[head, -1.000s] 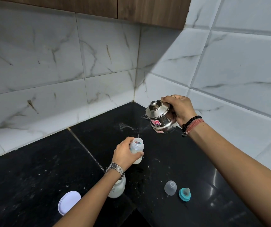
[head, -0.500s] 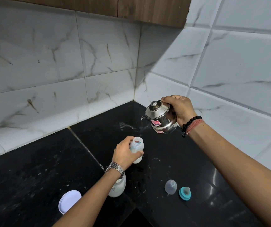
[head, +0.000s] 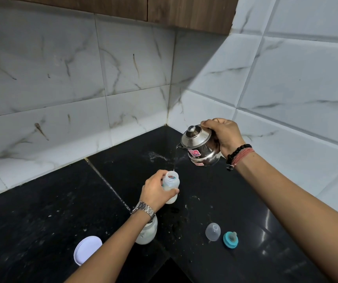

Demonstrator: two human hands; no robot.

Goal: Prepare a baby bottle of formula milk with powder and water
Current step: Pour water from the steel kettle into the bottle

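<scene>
Above the black tabletop (head: pixel 41 221), right hand (head: pixel 224 137) grips tilted steel kettle (head: pixel 199 147), thin stream into baby bottle (head: pixel 171 187) clasped by left hand (head: pixel 156 193). Forearm partly hides powder jar (head: pixel 146 233); handle hidden; fill level unreadable.

A person's right hand (head: pixel 224 135) tilts a steel kettle (head: pixel 199 147), a thin stream of water falling into the open baby bottle (head: pixel 171 185) gripped by the left hand (head: pixel 156 193) above the black table (head: pixel 41 221). At five o'clock of the bottle lie a clear cap (head: pixel 213 231) and teal nipple ring (head: pixel 230 239); at seven o'clock, a white lid (head: pixel 87 249).
</scene>
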